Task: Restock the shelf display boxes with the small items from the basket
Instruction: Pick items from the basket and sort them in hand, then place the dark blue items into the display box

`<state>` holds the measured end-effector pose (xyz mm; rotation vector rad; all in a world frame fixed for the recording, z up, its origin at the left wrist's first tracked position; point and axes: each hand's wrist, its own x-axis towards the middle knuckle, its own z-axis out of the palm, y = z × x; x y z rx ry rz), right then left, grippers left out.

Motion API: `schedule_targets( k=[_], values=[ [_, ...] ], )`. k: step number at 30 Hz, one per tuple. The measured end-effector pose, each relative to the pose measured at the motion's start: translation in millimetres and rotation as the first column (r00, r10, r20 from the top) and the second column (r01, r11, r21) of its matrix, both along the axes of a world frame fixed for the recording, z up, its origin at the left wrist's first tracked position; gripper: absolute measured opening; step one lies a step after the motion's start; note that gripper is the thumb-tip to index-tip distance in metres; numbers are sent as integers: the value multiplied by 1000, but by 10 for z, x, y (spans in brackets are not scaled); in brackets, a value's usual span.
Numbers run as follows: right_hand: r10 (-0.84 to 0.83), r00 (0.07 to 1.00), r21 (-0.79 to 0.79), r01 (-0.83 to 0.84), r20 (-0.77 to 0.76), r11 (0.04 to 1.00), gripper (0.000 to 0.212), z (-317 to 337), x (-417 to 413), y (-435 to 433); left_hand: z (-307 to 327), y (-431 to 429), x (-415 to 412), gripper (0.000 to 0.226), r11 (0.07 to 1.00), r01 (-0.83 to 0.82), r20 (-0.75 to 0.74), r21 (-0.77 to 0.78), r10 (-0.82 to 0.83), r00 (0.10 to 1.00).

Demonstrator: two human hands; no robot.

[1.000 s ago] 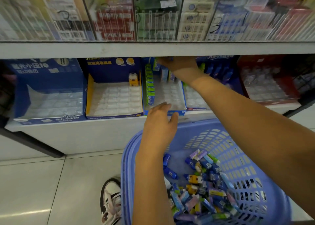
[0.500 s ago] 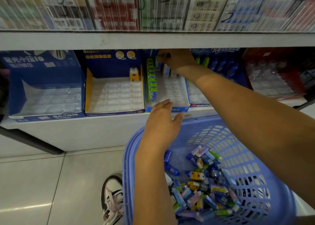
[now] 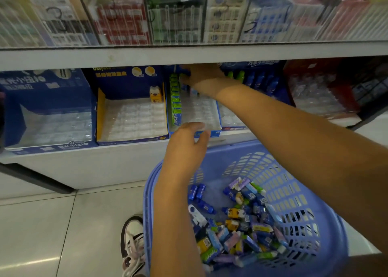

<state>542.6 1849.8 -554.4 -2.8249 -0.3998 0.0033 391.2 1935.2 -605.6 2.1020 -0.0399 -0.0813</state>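
A blue plastic basket [image 3: 151,192] stands below the shelf and holds several small wrapped items [image 3: 241,224] in blue, yellow, green and purple. Above it sits a blue display box [image 3: 210,117] with a clear slotted tray and a row of green items [image 3: 175,102] along its left side. My right hand [image 3: 202,77] reaches to the back of this box, its fingers curled around a small blue item, mostly hidden by the hand. My left hand [image 3: 186,144] rests with relaxed fingers on the box's front edge.
Left of it are a yellow-sided display box [image 3: 134,119] holding one yellow item [image 3: 155,94] and a large blue box [image 3: 48,125]. A red box [image 3: 315,96] sits at the right. The upper shelf edge [image 3: 147,55] hangs low over my right hand. A shoe [image 3: 133,241] stands beside the basket.
My right hand has shifted slightly lower at the back row of the display box. My left hand stays at the box's front edge.
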Motion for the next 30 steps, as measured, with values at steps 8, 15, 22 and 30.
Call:
schedule_targets(
  k=[8, 15, 22, 30],
  values=[
    [-17, 952, 108, 52, -306, 993, 33, -340, -1256, -1210, -454, -246, -9, 27, 968, 212, -215, 133, -180, 960],
    [-171, 625, -222, -4, -762, 975, 47, -1767, -1765, -1723, -1446, -582, -466, 19, 701, 644, -700, 306, -294, 651],
    [-135, 747, -144, 54, -651, 988, 41, -2409, -1770, -1628, -2099, -480, -708, 50, 675, 619, -621, 400, -297, 725],
    [-181, 801, -412, -89, -571, 907, 47, -2875, -1677, -1388, -2435, -592, -570, 44, 580, 572, -591, 580, -184, 785]
  ],
)
